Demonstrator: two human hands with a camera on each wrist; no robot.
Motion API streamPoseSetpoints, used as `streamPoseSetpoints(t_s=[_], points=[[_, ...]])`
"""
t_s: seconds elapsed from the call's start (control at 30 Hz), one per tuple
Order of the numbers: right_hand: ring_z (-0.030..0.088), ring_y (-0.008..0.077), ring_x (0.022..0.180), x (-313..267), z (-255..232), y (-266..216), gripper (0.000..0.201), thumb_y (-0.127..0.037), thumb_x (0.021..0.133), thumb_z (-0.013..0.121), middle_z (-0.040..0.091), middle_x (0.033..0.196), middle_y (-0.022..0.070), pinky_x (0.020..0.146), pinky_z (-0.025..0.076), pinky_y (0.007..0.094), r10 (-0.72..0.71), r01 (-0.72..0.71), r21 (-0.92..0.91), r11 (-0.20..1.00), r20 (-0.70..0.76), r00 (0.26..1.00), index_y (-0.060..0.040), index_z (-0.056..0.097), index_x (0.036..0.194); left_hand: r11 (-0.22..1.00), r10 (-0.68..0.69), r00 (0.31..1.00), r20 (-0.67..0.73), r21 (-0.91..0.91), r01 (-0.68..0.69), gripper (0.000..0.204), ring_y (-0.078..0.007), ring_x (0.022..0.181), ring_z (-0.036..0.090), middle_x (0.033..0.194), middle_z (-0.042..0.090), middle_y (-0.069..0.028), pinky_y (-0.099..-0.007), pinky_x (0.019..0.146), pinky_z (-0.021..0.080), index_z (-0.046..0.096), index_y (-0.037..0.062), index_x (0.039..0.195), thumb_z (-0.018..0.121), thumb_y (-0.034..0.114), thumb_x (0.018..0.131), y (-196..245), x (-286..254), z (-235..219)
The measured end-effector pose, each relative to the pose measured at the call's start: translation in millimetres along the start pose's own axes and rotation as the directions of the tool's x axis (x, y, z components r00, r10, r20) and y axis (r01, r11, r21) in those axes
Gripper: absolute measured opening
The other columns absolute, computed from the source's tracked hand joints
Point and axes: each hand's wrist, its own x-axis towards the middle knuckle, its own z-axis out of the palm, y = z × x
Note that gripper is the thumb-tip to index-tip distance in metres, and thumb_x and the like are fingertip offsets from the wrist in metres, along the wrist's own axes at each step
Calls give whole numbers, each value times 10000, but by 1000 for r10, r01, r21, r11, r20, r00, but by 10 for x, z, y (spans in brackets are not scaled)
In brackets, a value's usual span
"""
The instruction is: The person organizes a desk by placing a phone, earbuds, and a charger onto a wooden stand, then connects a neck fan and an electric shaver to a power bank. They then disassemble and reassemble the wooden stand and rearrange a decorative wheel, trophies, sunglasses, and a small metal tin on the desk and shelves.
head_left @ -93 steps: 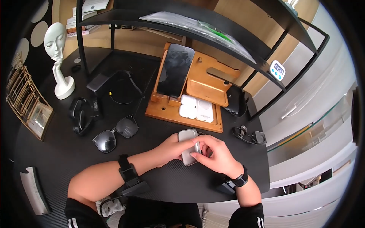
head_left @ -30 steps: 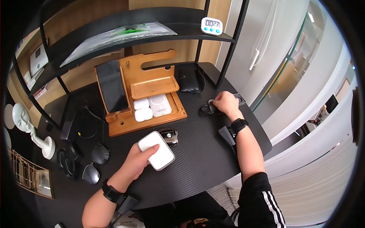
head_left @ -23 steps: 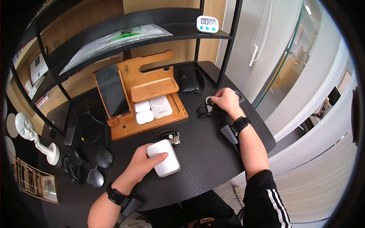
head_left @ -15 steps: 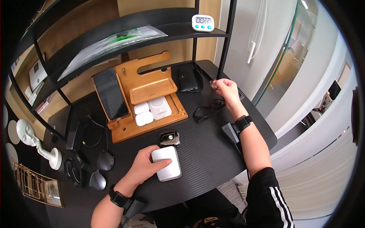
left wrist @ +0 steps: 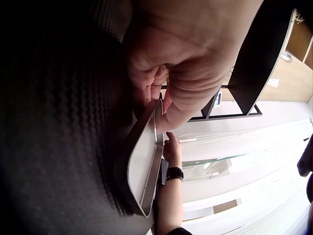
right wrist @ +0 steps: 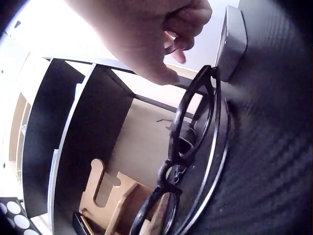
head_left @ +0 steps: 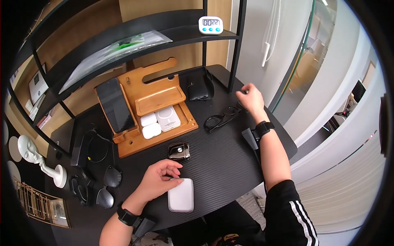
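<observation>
In the head view my left hand (head_left: 162, 178) is at the top corner of a shallow silver metal tin (head_left: 180, 201) near the table's front edge. The left wrist view has its thumb and fingertips on either side of the tin's rim (left wrist: 155, 161). My right hand (head_left: 252, 98), fingers curled, is raised at the table's right side. A small dark ring-shaped piece (right wrist: 169, 49) shows between its fingers in the right wrist view. Black-framed eyeglasses (right wrist: 171, 161) lie just below that hand, with a grey flat-sided block (right wrist: 232, 44) behind them.
A wooden stand (head_left: 160, 98) holds a phone (head_left: 116, 106) and several white cases. Between stand and tin lies a small dark glossy item (head_left: 179, 151). Sunglasses (head_left: 105, 197), black straps and a white figurine (head_left: 59, 175) are at left. A black shelf (head_left: 180, 35) spans the back, bearing a timer (head_left: 210, 25).
The left hand has set the tin lower and nearer the front edge, its fingers now only at the corner. The right hand has lifted from the eyeglasses, carrying the small piece right.
</observation>
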Motion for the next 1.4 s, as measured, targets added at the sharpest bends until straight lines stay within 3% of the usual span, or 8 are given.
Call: streamPoseSetpoints(t_s=[0.07,0.2,0.53,0.73,0.97,1.07,1.23,1.4], points=[[650,274,870,-71,-82,-123,301,-309,689,682,677,879,124,776,502,361,64,27,-286,958,304,950,-67,636,860,1000,-4,1000,0,-21,4,328,-79,871,570,920,594,-14,-207,758,485,594,58,1028,722,-24,737,11,-2,8],[652,264,872,-112,-68,-128,289,-295,686,714,683,882,102,773,512,360,77,86,-411,907,363,928,-86,692,885,999,9,1000,-6,-45,-9,307,-84,872,573,926,597,-17,-216,771,494,595,48,1009,716,-34,740,-18,5,1],[646,283,887,-87,32,0,215,-212,717,676,677,905,128,764,517,369,5,144,-444,884,318,948,-63,693,870,982,53,999,-3,-180,-53,231,-139,915,623,932,621,-44,-261,810,510,585,26,971,663,-67,774,-18,1,-8],[644,306,787,-150,47,-109,187,-216,766,658,657,813,138,692,517,397,-273,277,-306,911,55,960,-42,638,830,966,56,998,-23,-252,-60,185,-177,945,637,926,629,-59,-274,826,511,581,14,976,635,-47,810,-10,-4,-30],[597,278,661,-754,-94,-910,109,-91,734,673,579,738,85,581,486,356,-832,785,304,540,52,553,-63,571,763,951,13,1000,-26,-309,-20,170,-195,947,637,934,630,-68,-302,855,502,571,-3,1038,574,98,902,-9,0,-41],[591,238,658,-1158,-207,-1136,116,-81,703,674,549,720,48,565,488,330,-932,746,563,357,164,322,-91,567,745,924,2,1000,-18,-382,-9,320,-204,965,628,976,621,-86,-321,884,489,516,4,1149,523,252,947,-6,-4,-60],[547,173,645,-1583,-196,-1206,103,-140,743,589,458,719,29,526,470,288,-983,800,596,63,174,-52,-88,512,785,893,98,994,-43,-438,-107,463,-186,1031,592,1065,593,-81,-332,901,479,437,51,1256,495,386,941,-130,-17,-60],[607,177,720,-1643,-250,-1211,116,-97,720,582,563,794,45,564,507,289,-954,785,619,34,253,-159,-60,571,830,940,-42,996,-83,-341,11,332,-106,1006,568,1095,579,-25,-271,829,496,483,72,1214,490,290,964,-82,-23,-60]])
